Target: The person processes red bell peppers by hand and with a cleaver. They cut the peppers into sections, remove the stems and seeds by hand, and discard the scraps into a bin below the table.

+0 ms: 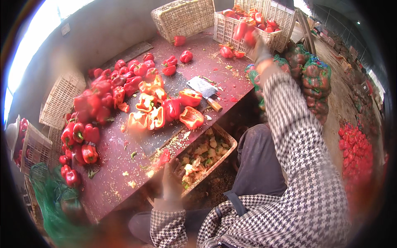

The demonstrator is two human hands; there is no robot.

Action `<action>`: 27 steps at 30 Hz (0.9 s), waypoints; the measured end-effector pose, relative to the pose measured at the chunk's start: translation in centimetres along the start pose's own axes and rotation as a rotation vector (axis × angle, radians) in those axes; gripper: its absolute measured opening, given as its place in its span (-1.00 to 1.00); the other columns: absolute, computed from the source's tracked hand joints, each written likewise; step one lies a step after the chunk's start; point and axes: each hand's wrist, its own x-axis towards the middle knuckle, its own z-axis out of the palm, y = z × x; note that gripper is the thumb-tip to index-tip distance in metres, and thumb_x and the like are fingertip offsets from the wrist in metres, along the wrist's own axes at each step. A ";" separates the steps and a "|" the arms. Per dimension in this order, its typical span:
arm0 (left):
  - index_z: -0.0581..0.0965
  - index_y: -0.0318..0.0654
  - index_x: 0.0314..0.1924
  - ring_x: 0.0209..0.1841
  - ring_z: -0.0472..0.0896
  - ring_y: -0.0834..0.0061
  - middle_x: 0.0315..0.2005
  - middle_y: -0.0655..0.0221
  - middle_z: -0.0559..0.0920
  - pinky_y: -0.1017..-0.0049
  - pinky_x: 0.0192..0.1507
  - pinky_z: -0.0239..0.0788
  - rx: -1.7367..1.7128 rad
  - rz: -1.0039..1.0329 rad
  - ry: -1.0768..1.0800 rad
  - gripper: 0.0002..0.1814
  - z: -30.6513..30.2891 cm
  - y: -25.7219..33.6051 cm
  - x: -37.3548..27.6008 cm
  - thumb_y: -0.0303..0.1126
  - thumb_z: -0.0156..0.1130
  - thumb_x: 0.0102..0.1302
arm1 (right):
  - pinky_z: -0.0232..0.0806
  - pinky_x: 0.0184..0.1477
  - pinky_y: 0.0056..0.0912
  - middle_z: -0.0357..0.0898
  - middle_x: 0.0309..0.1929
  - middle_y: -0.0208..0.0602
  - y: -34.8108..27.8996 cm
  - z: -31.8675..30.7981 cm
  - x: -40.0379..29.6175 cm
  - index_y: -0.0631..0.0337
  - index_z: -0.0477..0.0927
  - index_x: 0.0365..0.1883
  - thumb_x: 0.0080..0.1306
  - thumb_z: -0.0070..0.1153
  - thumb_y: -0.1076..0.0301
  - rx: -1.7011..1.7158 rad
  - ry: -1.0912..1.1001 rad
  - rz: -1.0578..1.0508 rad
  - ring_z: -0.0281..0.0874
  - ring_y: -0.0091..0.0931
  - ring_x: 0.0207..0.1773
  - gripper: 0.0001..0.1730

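My right hand [259, 46] reaches to the near side of a white plastic crate [225, 28] of cut red bell peppers. Blurred red pepper pieces [245, 32] are at its fingers; whether it grips them cannot be told. Near the table's front edge is my left hand [173, 176], beside a small red pepper piece [164, 156]; its fingers are partly hidden. Halved peppers [191, 117] lie open side up on the dark board [149, 141], and a cleaver [203, 87] with a wooden handle lies right of them. Whole red bell peppers [102, 88] are heaped to the left.
Below the table edge, a tray [234, 144] holds pepper cores. An empty-looking woven basket [184, 18] lies tipped at the back. Green net sacks of peppers [316, 80] stand at the right, more peppers [355, 148] on the floor. Seeds scatter over the red tabletop [108, 173].
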 end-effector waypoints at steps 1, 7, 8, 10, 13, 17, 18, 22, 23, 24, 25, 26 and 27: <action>0.28 -0.26 0.35 0.31 0.28 0.24 0.31 0.21 0.30 0.20 0.28 0.17 -0.005 0.003 0.034 -0.26 -0.5 0.4 -0.1 0.18 -0.03 0.41 | 0.36 0.25 -0.08 0.35 0.20 0.02 -1.3 2.0 2.0 0.24 0.30 0.26 0.32 0.17 -0.02 0.025 0.191 0.139 0.38 -0.22 0.22 -0.30; 0.36 -0.26 0.26 0.20 0.36 0.30 0.18 0.23 0.42 0.25 0.24 0.22 -0.095 0.025 0.206 -0.36 2.2 4.0 -0.1 0.11 -0.06 0.44 | 0.47 -0.06 -0.30 0.63 -0.23 -0.29 8.5 3.8 -6.3 0.17 0.56 -0.07 0.37 0.11 0.07 -0.336 -0.670 0.267 0.61 -0.45 -0.17 -0.63; 0.37 -0.27 0.24 0.18 0.37 0.30 0.16 0.24 0.43 0.24 0.24 0.22 -0.076 0.032 0.239 -0.38 4.8 6.0 -1.3 0.10 -0.07 0.44 | 0.47 -0.09 -0.32 0.64 -0.25 -0.34 11.2 2.2 -10.1 0.17 0.58 -0.10 0.37 0.10 0.07 -0.395 -0.755 0.266 0.60 -0.50 -0.21 -0.65; 0.42 -0.30 0.16 0.15 0.41 0.30 0.08 0.24 0.47 0.19 0.25 0.22 -0.096 0.153 0.301 -0.46 3.9 7.2 -2.3 0.02 -0.06 0.45 | 0.45 -0.06 -0.43 0.64 -0.19 -0.39 14.9 1.1 -19.6 0.19 0.57 0.04 0.39 0.12 0.11 -0.622 -0.839 0.475 0.59 -0.57 -0.16 -0.61; 0.41 -0.34 0.14 0.19 0.40 0.32 0.09 0.25 0.46 0.18 0.27 0.25 -0.266 0.177 0.253 -0.55 5.5 11.0 -4.9 -0.12 -0.02 0.44 | 0.39 0.04 -0.50 0.61 -0.10 -0.38 16.6 -2.4 -29.7 0.23 0.53 0.12 0.35 0.20 0.17 -0.819 -0.831 0.406 0.52 -0.64 -0.07 -0.54; 0.43 -0.30 0.17 0.21 0.44 0.23 0.14 0.16 0.50 0.15 0.21 0.33 -0.146 0.479 0.210 -0.50 -4.8 13.6 -4.3 -0.05 -0.02 0.44 | 0.27 0.24 -0.20 0.49 0.10 -0.04 19.6 -5.9 -33.7 0.24 0.52 0.10 0.13 0.37 0.18 -1.108 -0.865 -0.300 0.43 -0.18 0.19 -0.40; 0.45 -0.35 0.16 0.19 0.48 0.20 0.09 0.15 0.55 0.16 0.25 0.31 -0.209 0.472 0.195 -0.49 -6.5 14.7 -4.1 -0.06 -0.02 0.46 | 0.24 0.28 -0.17 0.46 0.15 -0.02 19.9 -6.7 -33.2 0.25 0.51 0.12 0.06 0.41 0.18 -1.159 -0.929 -0.351 0.40 -0.12 0.21 -0.33; 0.48 -0.41 0.13 0.20 0.50 0.16 0.04 0.10 0.60 0.18 0.27 0.31 -0.376 0.479 0.108 -0.51 -10.1 15.7 -4.1 -0.11 -0.08 0.49 | 0.03 0.43 -0.11 0.13 0.40 0.19 20.7 -9.1 -35.4 0.27 0.15 0.40 0.05 0.36 -0.18 -1.446 -0.880 -0.247 0.07 -0.04 0.45 0.11; 0.47 -0.42 0.13 0.21 0.50 0.15 0.06 0.09 0.60 0.18 0.27 0.32 -0.378 0.484 0.150 -0.51 -9.6 15.6 -4.8 -0.12 -0.09 0.50 | -0.02 0.45 -0.07 0.05 0.43 0.27 20.8 -9.2 -36.2 0.29 0.09 0.43 0.02 0.33 -0.31 -1.464 -0.888 -0.167 0.00 0.02 0.48 0.22; 0.47 -0.42 0.13 0.22 0.49 0.15 0.07 0.08 0.59 0.18 0.26 0.32 -0.384 0.489 0.175 -0.52 -8.7 15.7 -5.4 -0.13 -0.10 0.50 | -0.06 0.46 -0.05 0.01 0.44 0.28 20.9 -9.3 -36.7 0.29 0.04 0.45 0.00 0.33 -0.34 -1.490 -0.934 -0.127 -0.02 0.03 0.49 0.27; 0.46 -0.43 0.13 0.22 0.49 0.15 0.08 0.07 0.58 0.18 0.27 0.32 -0.393 0.475 0.186 -0.52 -8.2 15.8 -5.8 -0.14 -0.11 0.50 | -0.09 0.47 -0.02 -0.02 0.45 0.30 21.2 -9.6 -37.4 0.29 -0.01 0.46 -0.02 0.32 -0.38 -1.516 -0.975 -0.084 -0.04 0.03 0.50 0.32; 0.46 -0.44 0.13 0.22 0.50 0.14 0.09 0.06 0.57 0.18 0.27 0.32 -0.402 0.459 0.197 -0.52 -7.8 15.7 -6.2 -0.15 -0.11 0.50 | -0.11 0.47 0.03 -0.04 0.46 0.31 22.1 -9.9 -38.4 0.32 -0.03 0.46 -0.03 0.34 -0.37 -1.624 -1.011 -0.046 -0.06 0.03 0.51 0.35; 0.46 -0.44 0.13 0.21 0.50 0.14 0.10 0.05 0.57 0.18 0.27 0.32 -0.409 0.441 0.210 -0.53 -7.5 15.7 -6.6 -0.16 -0.12 0.51 | -0.07 0.45 0.06 -0.03 0.45 0.30 22.7 -9.9 -39.4 0.36 -0.03 0.46 -0.04 0.33 -0.39 -1.633 -1.068 -0.024 -0.04 0.01 0.51 0.37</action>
